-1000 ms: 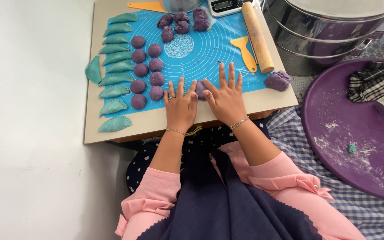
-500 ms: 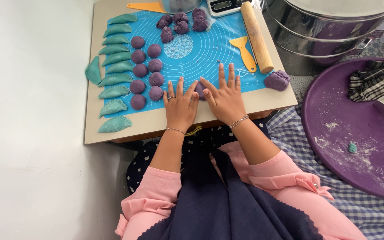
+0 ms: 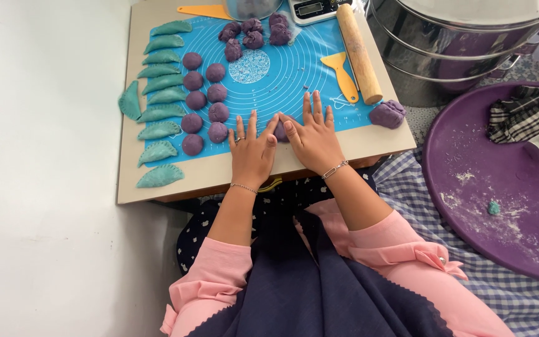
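Note:
My left hand (image 3: 252,150) and my right hand (image 3: 313,140) lie flat, side by side, fingers spread, on the near edge of a blue silicone mat (image 3: 282,81). A small purple dough piece (image 3: 280,131) shows between the two thumbs, mostly under my right hand and touched by both. Left of my hands sit two columns of round purple dough balls (image 3: 206,100). Further left runs a line of folded teal dumplings (image 3: 160,97). Several rough purple lumps (image 3: 251,34) lie at the mat's far end.
The mat lies on a beige board (image 3: 219,178). A wooden rolling pin (image 3: 358,53), a yellow scraper (image 3: 343,75) and a purple dough lump (image 3: 388,114) sit to the right. A steel steamer pot (image 3: 463,43) and a floured purple tray (image 3: 506,187) holding a checked cloth (image 3: 522,112) stand beyond.
Both hands have stayed flat on the mat, shifting only slightly over the dough piece. Nothing else has moved.

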